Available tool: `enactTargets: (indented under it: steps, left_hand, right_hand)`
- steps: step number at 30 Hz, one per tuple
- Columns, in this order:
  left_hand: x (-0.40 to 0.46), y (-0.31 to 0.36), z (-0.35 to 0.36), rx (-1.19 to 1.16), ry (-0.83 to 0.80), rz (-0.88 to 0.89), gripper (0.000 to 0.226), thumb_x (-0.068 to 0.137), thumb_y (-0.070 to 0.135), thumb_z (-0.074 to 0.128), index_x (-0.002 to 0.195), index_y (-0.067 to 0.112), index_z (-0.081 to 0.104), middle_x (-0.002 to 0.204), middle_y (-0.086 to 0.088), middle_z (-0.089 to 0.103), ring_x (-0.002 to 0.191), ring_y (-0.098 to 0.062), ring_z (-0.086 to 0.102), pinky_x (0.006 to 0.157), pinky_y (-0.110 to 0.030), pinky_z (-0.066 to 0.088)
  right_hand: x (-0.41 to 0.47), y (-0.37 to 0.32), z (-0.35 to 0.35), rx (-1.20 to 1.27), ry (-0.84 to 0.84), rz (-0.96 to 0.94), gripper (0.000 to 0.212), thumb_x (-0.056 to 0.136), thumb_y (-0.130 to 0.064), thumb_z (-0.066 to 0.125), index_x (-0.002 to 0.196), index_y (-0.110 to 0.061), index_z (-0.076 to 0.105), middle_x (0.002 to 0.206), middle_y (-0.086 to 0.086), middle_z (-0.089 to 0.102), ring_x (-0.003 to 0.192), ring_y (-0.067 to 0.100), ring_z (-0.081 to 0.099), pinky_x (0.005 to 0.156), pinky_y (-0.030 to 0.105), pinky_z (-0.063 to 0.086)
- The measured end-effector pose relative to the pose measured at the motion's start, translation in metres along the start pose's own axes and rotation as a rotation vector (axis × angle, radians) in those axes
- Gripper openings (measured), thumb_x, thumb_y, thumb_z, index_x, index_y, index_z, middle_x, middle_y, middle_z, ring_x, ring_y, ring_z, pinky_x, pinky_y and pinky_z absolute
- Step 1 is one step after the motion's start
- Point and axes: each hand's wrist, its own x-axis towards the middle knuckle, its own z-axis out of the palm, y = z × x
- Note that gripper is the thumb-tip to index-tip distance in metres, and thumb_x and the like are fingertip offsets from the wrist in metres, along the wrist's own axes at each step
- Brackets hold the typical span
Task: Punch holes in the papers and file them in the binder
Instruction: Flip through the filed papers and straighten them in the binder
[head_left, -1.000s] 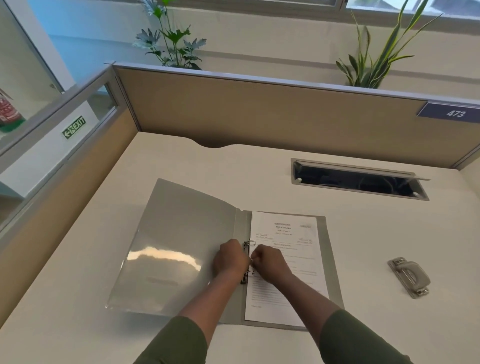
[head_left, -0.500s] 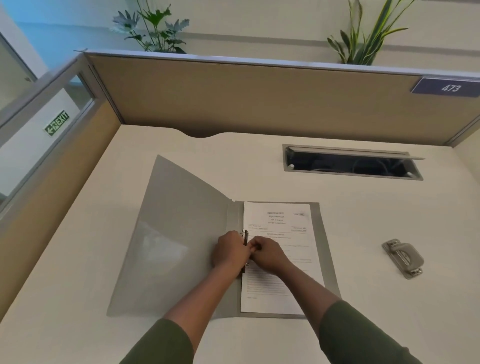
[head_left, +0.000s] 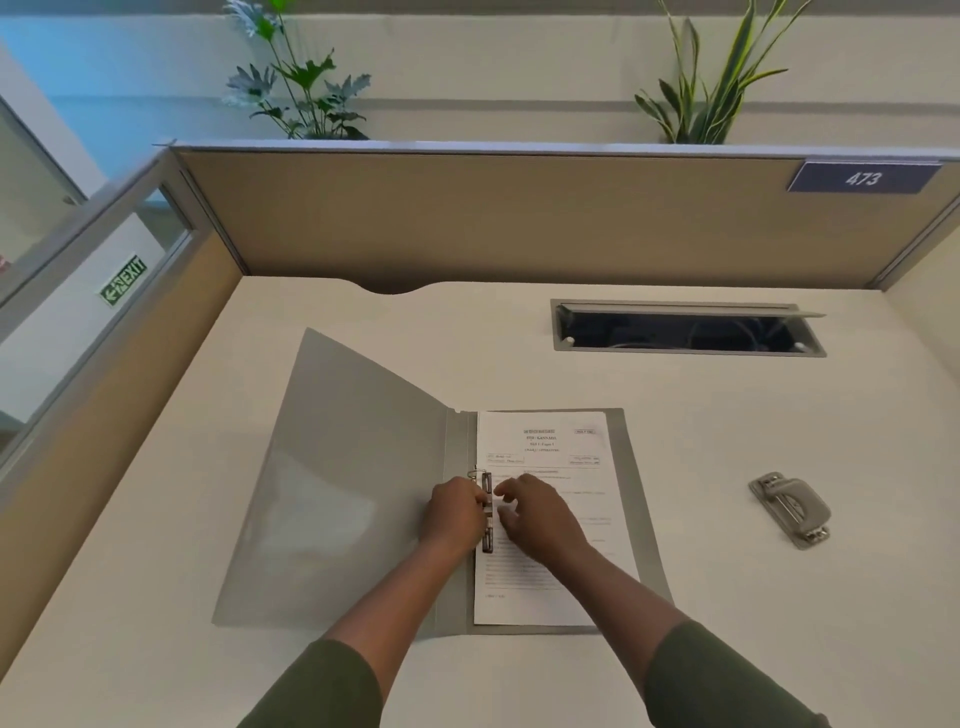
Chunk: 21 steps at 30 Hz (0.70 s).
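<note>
Lay open on the surface (head_left: 727, 457): grey binder (head_left: 353, 493), cover spread left, paper (head_left: 550, 447) filed on its right half. Pinched the ring clip (head_left: 487, 512) at the spine with the left hand (head_left: 453, 517); hovered the right hand (head_left: 537, 519) over the paper, fingers loosely spread, holding nothing. Sat well apart to the right: punch (head_left: 789, 510), with a cable hatch (head_left: 685, 328) nearer the partition (head_left: 519, 218).

One open grey binder (head_left: 358, 483) lies at centre frame with one printed sheet (head_left: 550, 452) showing in it, and two hands (head_left: 454, 514) (head_left: 540, 519) meet at its ring clip. One metal hole punch (head_left: 789, 509) sits at right. Two plants (head_left: 296, 88) (head_left: 711, 78) stand along the top edge.
</note>
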Motion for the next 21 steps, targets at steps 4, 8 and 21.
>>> enactTargets:
  steps: [4,8,21]
  left_hand:
    - [-0.008,0.004,-0.013,0.036,0.046,0.023,0.028,0.075,0.002,0.052,0.086,0.017,0.073,0.095,-0.006,0.072,0.091,-0.027,0.067,0.070,-0.026,0.048]
    - [-0.017,0.007,-0.048,0.136,0.246,0.068,0.037,0.078,0.007,0.053,0.108,0.018,0.070,0.116,-0.006,0.065,0.104,-0.028,0.062,0.086,-0.032,0.049]
    - [-0.061,-0.009,-0.179,0.404,0.596,-0.299,0.051,0.086,0.022,0.054,0.127,-0.006,0.040,0.123,-0.026,0.057,0.112,-0.042,0.057,0.094,-0.045,0.038]
  right_hand:
    - [-0.016,0.002,0.008,-0.319,-0.110,-0.144,0.042,0.092,-0.029,0.048,0.133,-0.023,0.054,0.131,0.003,0.053,0.119,0.027,0.049,0.093,0.041,0.045]
    - [-0.023,0.003,0.008,-0.435,-0.110,-0.185,0.049,0.093,-0.030,0.051,0.141,-0.025,0.044,0.139,0.003,0.048,0.124,0.029,0.045,0.095,0.043,0.043]
    - [-0.044,0.062,-0.047,-0.339,0.157,0.256,0.047,0.095,-0.031,0.046,0.140,-0.018,0.043,0.139,0.008,0.048,0.125,0.029,0.045,0.097,0.043,0.041]
